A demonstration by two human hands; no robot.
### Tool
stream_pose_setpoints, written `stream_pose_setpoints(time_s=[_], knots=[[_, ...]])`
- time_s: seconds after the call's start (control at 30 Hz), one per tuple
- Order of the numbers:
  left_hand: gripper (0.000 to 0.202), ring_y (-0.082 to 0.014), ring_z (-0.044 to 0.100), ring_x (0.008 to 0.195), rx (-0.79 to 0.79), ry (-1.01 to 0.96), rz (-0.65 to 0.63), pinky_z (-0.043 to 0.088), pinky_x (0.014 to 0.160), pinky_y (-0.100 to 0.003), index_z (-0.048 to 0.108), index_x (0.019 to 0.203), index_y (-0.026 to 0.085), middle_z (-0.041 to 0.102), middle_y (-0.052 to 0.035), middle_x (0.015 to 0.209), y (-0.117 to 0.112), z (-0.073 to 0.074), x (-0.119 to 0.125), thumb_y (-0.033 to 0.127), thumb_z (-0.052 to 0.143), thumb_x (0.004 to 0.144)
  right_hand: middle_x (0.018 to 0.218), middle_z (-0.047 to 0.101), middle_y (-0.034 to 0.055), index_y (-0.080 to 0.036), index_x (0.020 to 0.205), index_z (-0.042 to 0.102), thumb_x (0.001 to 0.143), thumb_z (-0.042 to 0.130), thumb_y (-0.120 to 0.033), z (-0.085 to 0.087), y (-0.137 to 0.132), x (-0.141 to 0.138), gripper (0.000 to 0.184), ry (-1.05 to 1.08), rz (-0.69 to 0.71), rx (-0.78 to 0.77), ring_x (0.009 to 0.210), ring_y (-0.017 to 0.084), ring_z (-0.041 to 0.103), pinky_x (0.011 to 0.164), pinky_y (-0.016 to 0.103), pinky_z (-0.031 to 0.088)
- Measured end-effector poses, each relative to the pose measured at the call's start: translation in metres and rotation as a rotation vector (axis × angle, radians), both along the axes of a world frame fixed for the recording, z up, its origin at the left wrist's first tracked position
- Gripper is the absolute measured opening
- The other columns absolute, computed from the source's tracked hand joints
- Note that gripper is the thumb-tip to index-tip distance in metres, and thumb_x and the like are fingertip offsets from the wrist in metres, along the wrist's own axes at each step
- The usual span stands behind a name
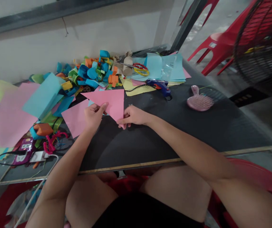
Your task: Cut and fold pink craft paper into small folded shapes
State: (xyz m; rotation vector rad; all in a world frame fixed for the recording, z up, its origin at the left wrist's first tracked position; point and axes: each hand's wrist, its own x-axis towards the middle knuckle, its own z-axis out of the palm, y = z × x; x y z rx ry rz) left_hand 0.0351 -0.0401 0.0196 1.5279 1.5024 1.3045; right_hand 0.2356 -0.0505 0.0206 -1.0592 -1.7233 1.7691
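Pink paper, folded or cut to a triangle, is the sheet in work: the pink triangle (114, 101) is held over the black-topped table (178, 133), between its front and far edges. The left hand (95, 115) grips the triangle's slanting lower side, thumb on top and the other fingers bent. The right hand (133, 116) pinches the lowest corner, the one towards the front edge, between thumb and fingers. Another pink sheet (74, 118) lies just beside the left hand, partly covered by it.

Beyond the triangle, a heap of folded paper pieces (93, 72) in blue, orange, green and yellow runs along the far edge. To its right come a cardboard tube (127, 66), scissors (142, 69) with red and yellow handles, and light blue sheets (154, 66) near the far right corner. In front of those sheets rests a blue glue gun (159, 87). A pink hairbrush (199, 103) lies bristles up, near the right edge.

Towards the left edge a large pink sheet (12, 117) spreads out, with a blue sheet (43, 95) overlapping it. Closer to the front edge on that side are a pink-handled tool (51, 144), a purple device (25, 150) and a white cable (48, 172) that hangs over the edge. Past the right edge stand a red chair (223, 41) and a fan (264, 41).
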Motion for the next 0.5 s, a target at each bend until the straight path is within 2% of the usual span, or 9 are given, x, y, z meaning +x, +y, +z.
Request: stream_pose_setpoints(time_s=[0.2,0.5], knots=[[0.04,-0.0061,0.047,0.04,0.001,-0.008,0.02,0.032,0.037,-0.018,0.058,0.054,0.016,0.06,-0.0004,0.049,0.0014,0.0037,-0.0015,0.047,0.072,0.075,0.077,0.077,0.0091,-0.012,0.076,0.073,0.068,0.081,-0.039,-0.0001,0.0,0.0014,0.029,-0.134,0.016,-0.047,0.062,0.013,0.071,0.045,0.016,0.047],[0.039,-0.0058,0.046,0.039,0.002,-0.011,0.012,0.033,0.036,-0.017,0.059,0.053,0.016,0.059,-0.0002,0.049,0.0035,-0.0003,-0.0009,0.046,0.074,0.074,0.078,0.077,0.0108,-0.012,0.073,0.07,0.067,0.081,-0.047,-0.0045,0.0018,0.0011,0.037,-0.124,0.073,-0.083,0.068,0.014,0.073,0.047,0.016,0.047]])
